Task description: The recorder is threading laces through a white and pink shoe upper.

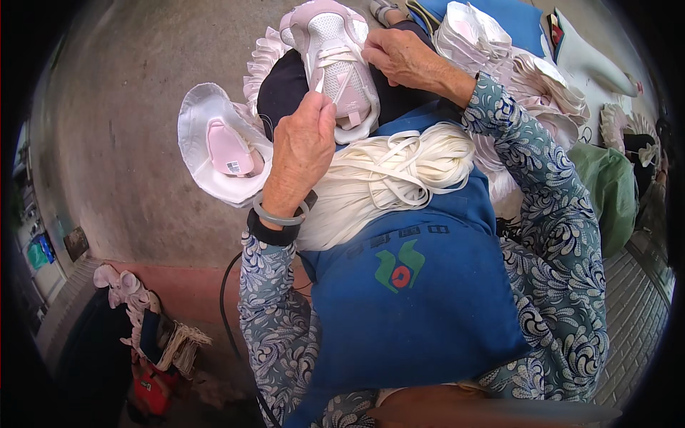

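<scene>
A pink and white sneaker upper [335,36] rests across my dark-clad knees, its toe away from me, with white lacing over its front. My left hand [303,139] is at its near left side, closed in a pinch on a white shoelace [320,80]. My right hand [403,57] is at the upper's right edge, its fingers drawn together; what they hold, if anything, is hidden. A thick bundle of loose white shoelaces [399,167] lies on my lap over the blue apron [442,285].
Left of my knees sits a white upper [196,167] with a pink inner piece. Stacked pink and white uppers [471,32] stand at the right, near a green bag [606,192]. More pieces [135,299] lie at lower left, beside a black cable [227,299].
</scene>
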A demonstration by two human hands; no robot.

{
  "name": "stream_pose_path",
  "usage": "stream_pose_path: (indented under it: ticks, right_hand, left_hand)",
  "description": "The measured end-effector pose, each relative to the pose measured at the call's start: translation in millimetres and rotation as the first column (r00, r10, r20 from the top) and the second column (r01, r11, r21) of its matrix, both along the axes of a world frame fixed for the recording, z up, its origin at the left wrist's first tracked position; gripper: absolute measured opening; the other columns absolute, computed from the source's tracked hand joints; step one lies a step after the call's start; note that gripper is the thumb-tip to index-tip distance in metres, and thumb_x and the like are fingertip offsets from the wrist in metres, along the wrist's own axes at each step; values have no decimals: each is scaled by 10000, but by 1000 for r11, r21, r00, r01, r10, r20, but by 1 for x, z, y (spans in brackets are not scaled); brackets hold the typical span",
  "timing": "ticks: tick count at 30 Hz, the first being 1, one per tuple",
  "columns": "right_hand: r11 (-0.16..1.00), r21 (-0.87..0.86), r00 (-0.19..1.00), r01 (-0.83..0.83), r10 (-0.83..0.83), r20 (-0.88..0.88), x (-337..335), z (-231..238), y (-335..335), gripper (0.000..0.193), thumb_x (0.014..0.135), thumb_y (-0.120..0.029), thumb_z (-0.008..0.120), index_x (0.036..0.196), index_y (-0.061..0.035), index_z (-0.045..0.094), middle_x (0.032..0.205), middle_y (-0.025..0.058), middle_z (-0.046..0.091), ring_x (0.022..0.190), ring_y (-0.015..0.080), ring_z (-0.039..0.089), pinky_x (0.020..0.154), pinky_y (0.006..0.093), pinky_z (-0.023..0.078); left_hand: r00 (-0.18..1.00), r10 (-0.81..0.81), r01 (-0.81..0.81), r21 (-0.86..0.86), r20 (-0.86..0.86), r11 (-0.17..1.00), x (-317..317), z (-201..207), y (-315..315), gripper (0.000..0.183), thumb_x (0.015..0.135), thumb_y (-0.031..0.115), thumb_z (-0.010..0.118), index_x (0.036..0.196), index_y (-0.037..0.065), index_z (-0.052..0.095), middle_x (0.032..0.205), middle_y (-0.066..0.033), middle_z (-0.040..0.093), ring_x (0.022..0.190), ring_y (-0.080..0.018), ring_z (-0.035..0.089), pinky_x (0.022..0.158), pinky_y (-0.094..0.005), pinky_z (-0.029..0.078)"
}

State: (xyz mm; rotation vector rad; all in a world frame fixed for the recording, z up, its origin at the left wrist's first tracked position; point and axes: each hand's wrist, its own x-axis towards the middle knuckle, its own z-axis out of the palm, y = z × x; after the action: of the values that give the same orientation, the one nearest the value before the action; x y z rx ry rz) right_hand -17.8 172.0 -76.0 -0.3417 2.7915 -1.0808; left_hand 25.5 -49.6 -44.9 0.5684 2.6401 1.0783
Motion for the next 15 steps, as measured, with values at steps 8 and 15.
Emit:
stream_pose_path:
  ticks: [8,15]
  right_hand:
    - [978,-201,901,-61,141,411,30,34,7,291,911,-260,498,843,1,607,635,47,556,487,99,541,458,234,448]
    - [905,-424,745,-27,301,596,31,40,6,377,944,-307,438,809,1,608,667,20,567,497,76,516,467,196,433]
  left_hand:
    - [805,-186,-23,343,563,939,8,18,5,286,955,267,475,829,23,554,592,4,474,531,-73,433,493,-223,367]
    - [832,-425,266,417,356,869,35,34,36,279,939,233,483,776,7,500,568,-38,439,526,-111,406,489,-285,357]
